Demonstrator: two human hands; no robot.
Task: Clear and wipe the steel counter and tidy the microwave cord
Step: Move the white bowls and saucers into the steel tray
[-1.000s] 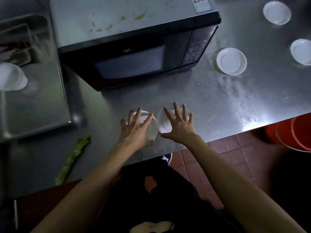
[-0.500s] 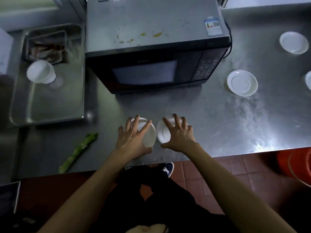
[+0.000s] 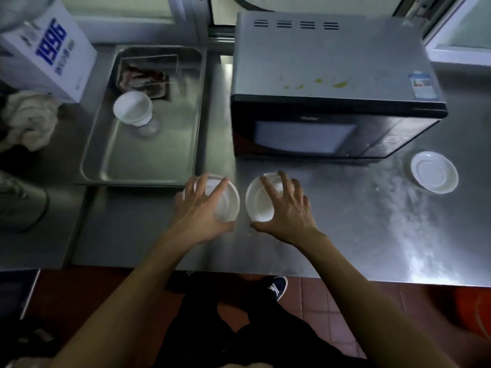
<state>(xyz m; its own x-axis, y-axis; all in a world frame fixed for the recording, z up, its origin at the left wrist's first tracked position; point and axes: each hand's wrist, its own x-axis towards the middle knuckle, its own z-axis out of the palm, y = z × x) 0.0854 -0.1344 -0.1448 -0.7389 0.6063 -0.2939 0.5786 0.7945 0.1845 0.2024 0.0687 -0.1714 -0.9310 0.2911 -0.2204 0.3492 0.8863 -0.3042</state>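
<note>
Two small white bowls are sitting side by side near the front edge of the steel bench (image 3: pixel 345 235), just in front of the microwave (image 3: pixel 332 83). The left hand (image 3: pixel 199 211) is spreading wide over the left bowl (image 3: pixel 228 200), fingers draped across its rim; the right hand (image 3: pixel 287 208) is doing the same over the right bowl (image 3: pixel 259 203). Both hands are resting on the bowls with open, splayed fingers, and neither bowl looks lifted yet.

The step appears to be clearing dishes off the bench. To do it well, each hand likely needs to curl its fingertips under the rim before lifting, since smooth bowls on steel may slide; nesting one bowl in the other would free a hand. The steel tray (image 3: pixel 148 166) just to the left, already holding a stack of white cups (image 3: pixel 132 108), looks like a natural place to set them. A white saucer (image 3: pixel 434 172) is waiting well apart to the right, beside the microwave's front corner.

The microwave cord is not visible; it is presumably behind the oven. Yellowish spots are marking the microwave's top. A crumpled cloth (image 3: pixel 29 118) is lying at the far left beside a white box (image 3: pixel 50 51) printed with 1996. The tray's dark contents at the back are too dim to identify. The bowls' insides are partly hidden by the hands, so whether they are empty cannot be told.
</note>
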